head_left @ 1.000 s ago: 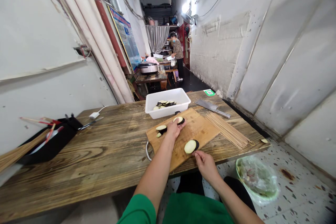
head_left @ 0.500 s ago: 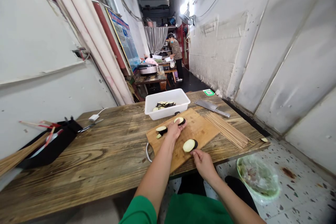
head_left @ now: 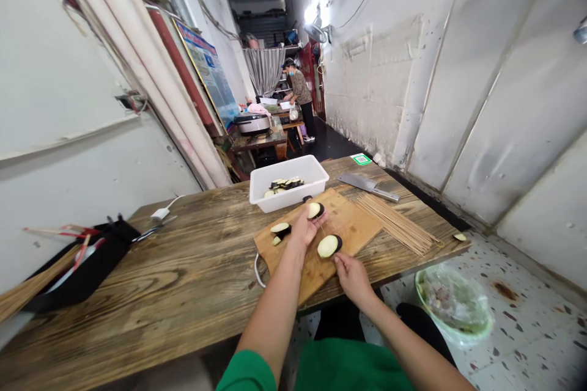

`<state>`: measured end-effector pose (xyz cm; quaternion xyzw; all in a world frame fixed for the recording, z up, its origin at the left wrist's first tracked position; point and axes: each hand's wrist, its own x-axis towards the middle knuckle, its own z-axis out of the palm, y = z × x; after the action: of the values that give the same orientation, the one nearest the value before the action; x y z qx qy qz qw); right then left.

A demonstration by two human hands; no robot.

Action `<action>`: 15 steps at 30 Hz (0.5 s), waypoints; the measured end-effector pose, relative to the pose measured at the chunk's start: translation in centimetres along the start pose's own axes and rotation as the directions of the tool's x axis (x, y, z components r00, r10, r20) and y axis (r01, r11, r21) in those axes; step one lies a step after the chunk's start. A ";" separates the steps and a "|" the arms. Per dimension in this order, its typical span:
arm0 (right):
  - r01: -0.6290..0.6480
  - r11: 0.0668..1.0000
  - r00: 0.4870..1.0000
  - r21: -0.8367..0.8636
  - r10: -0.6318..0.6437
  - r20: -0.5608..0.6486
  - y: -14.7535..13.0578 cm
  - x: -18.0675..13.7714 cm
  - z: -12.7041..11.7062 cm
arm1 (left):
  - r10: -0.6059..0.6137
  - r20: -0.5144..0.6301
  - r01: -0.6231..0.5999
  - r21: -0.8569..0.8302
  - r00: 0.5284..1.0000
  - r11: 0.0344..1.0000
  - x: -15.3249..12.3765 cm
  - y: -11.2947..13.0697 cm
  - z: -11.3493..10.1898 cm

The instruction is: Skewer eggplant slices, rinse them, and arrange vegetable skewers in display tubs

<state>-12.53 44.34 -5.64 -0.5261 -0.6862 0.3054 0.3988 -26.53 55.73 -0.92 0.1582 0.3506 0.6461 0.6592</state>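
Note:
My left hand (head_left: pixel 306 229) is closed on an eggplant slice (head_left: pixel 315 211), dark skin at its edge, over the far part of the wooden cutting board (head_left: pixel 353 220). Nearer to me, my right hand (head_left: pixel 352 275) pinches the low end of a thin skewer (head_left: pixel 323 230). A second eggplant slice (head_left: pixel 329 246) is on that skewer, its pale face up, and the tip points toward the left hand's slice. Whether the tip touches that slice I cannot tell. Left of my left hand, a few eggplant pieces (head_left: pixel 280 229) lie on the board.
Behind the board stands a white plastic tub (head_left: pixel 266 200) with several eggplant slices. A cleaver (head_left: pixel 369 187) and a bundle of skewers (head_left: pixel 397 224) lie to the right. A black holder (head_left: pixel 87 275) is at far left, a lined bin (head_left: pixel 454 305) on the floor. A person (head_left: pixel 300 95) stands far back.
The right hand and its skewered slice have moved slightly up toward the left hand. The left hand's slice is tilted more upright. The view has shifted a little.

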 end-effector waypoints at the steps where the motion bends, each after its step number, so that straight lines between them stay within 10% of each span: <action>1: 0.014 1.000 1.000 -0.004 -0.014 -0.005 0.1 -0.1 0.1 | 0.005 0.002 -0.005 -0.015 1.000 1.000 0.0 0.2 0.0; 15: 0.102 0.994 0.994 -0.035 -0.104 -0.043 0.5 -0.8 0.6 | 0.111 -0.005 -0.111 0.026 0.994 0.993 -0.4 0.1 0.1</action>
<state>-12.72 43.72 -6.55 -0.5030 -0.7083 0.2614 0.4207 -26.46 55.41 -0.70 0.1837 0.3517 0.6778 0.6189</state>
